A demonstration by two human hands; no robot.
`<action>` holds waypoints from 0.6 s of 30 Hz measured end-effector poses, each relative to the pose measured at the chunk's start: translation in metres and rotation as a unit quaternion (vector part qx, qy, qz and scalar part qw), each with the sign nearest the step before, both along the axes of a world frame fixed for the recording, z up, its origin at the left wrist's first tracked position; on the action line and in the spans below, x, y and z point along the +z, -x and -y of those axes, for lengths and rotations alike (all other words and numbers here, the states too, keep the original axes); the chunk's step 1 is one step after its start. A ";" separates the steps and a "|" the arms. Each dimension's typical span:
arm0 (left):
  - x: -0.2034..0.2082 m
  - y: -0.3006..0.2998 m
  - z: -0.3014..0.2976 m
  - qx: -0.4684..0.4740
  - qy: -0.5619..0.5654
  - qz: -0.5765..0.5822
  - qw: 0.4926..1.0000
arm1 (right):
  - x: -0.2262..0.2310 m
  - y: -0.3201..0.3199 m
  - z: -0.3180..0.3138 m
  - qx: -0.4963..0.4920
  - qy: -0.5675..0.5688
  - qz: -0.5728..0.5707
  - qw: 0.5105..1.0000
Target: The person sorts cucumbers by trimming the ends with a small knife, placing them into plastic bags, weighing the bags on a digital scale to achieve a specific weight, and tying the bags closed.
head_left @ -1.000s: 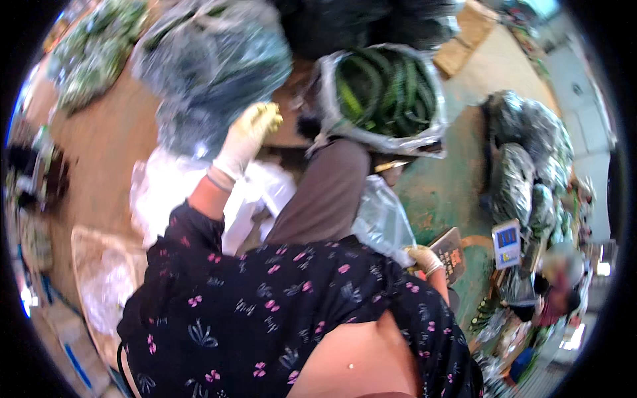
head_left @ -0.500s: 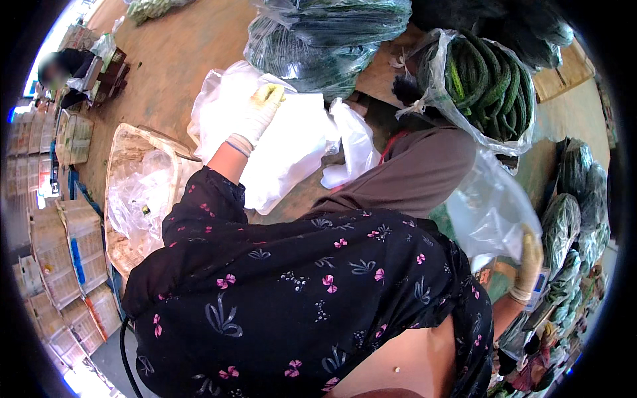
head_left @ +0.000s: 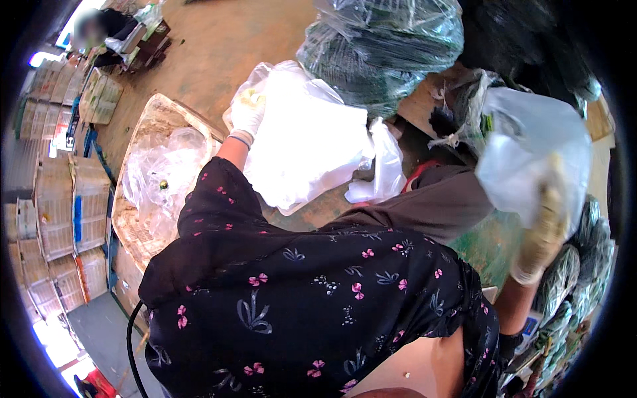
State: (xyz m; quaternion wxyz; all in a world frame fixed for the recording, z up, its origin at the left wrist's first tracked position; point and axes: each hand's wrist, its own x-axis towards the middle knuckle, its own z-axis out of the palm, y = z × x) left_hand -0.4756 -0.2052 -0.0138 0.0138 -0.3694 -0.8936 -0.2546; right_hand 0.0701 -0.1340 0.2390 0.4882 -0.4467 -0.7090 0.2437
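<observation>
The left hand [head_left: 247, 114] lies open on the white bags [head_left: 308, 142]; the right hand [head_left: 545, 229] grips a clear plastic bag [head_left: 531, 152].

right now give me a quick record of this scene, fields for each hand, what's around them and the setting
left hand: gloved, resting on the stack of white plastic bags on the floor
right hand: gloved, raised, gripping a clear plastic bag
beside left hand: shallow woven tray lined with clear plastic film
ahead: big clear sacks of green vegetables
far left: stacked crates
setting: brown floor, produce packing area
clothing: dark floral sleeve
</observation>
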 end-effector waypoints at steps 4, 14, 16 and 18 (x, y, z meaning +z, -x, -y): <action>0.008 0.021 -0.011 0.050 -0.009 0.092 0.994 | -0.050 0.045 0.008 0.180 0.134 0.139 0.964; 0.026 -0.081 -0.157 -0.199 0.180 0.079 0.960 | -0.014 -0.037 0.062 -0.023 0.188 0.123 0.974; -0.022 -0.051 -0.143 -0.214 0.140 0.097 0.962 | -0.010 -0.027 0.053 -0.005 0.104 0.210 0.972; -0.047 -0.014 -0.143 -0.180 0.110 0.075 0.975 | -0.024 -0.026 0.044 -0.015 0.127 0.180 0.975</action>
